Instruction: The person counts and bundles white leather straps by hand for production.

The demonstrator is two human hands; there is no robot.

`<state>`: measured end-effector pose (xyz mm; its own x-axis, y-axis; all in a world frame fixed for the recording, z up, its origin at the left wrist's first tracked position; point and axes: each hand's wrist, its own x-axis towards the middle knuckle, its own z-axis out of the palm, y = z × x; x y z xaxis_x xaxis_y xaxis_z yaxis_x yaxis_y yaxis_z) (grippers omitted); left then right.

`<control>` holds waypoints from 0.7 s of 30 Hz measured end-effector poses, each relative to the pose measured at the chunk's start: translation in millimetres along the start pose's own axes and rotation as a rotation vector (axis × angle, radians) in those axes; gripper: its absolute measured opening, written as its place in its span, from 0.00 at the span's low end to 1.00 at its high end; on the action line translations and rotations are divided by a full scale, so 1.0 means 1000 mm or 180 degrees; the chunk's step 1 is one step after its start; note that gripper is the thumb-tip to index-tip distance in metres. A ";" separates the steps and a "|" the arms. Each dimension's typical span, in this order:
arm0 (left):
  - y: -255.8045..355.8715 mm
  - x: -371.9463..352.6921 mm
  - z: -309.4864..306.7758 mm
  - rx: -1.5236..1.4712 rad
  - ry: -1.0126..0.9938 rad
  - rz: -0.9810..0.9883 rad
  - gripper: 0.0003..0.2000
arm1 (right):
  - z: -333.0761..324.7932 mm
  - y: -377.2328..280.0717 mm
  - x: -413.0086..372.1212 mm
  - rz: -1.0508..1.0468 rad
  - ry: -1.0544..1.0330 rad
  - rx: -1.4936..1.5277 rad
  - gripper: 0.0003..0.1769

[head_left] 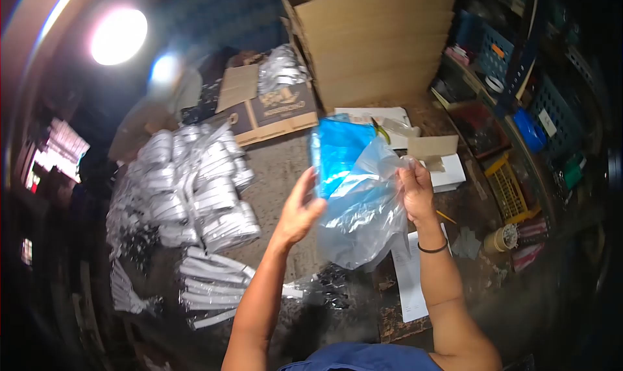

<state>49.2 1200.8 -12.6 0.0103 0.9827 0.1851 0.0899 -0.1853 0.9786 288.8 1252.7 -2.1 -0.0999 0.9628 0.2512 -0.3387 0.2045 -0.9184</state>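
Observation:
My right hand (415,188) is closed on the top corner of a clear plastic bag (363,231), which hangs loose and crinkled over the table. My left hand (302,210) is at the bag's left side, fingers stretched and thumb apart; whether it touches the bag is hard to tell. A bright blue plastic sheet or packet (347,141) shows beyond the clear bag and partly through it. To the left lie stacked bundles of silvery-white strips in clear wrap (217,192). Closer to me, a fanned bundle of white strips (211,283) lies on the table.
An open printed carton (282,111) with wrapped pieces stands at the back, beside tall folded cardboard (376,47). Right of the bag are a small white box (448,175), a paper sheet (410,283), a pencil (446,216) and a yellow basket (506,186). Crates line the right shelf.

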 end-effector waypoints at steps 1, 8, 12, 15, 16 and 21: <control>0.021 -0.002 0.005 0.0050 -0.0073 0.0397 0.30 | 0.012 -0.005 -0.004 0.0101 -0.0093 0.0110 0.17; 0.086 -0.054 -0.013 -0.1168 -0.0593 -0.0045 0.24 | 0.042 -0.035 -0.027 0.0211 -0.0285 -0.0299 0.20; 0.102 -0.086 -0.006 -0.0111 0.0028 0.0092 0.12 | 0.059 -0.036 -0.044 -0.0253 -0.0367 -0.0999 0.19; 0.111 -0.118 -0.023 -0.0370 0.0527 -0.0501 0.10 | 0.059 -0.019 -0.050 -0.1084 -0.0113 -0.1872 0.11; 0.099 -0.126 -0.026 -0.0581 0.0645 -0.0398 0.09 | 0.068 -0.038 -0.067 -0.0940 0.0157 -0.2377 0.12; 0.076 -0.170 -0.003 -0.1597 0.0541 -0.0192 0.06 | 0.097 -0.076 -0.165 -0.1677 0.0107 -0.2088 0.23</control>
<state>51.4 1020.0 30.8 -0.1455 0.9845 0.0983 -0.4025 -0.1496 0.9031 239.9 1060.7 56.2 -0.0495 0.7152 0.6972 0.2802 0.6799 -0.6776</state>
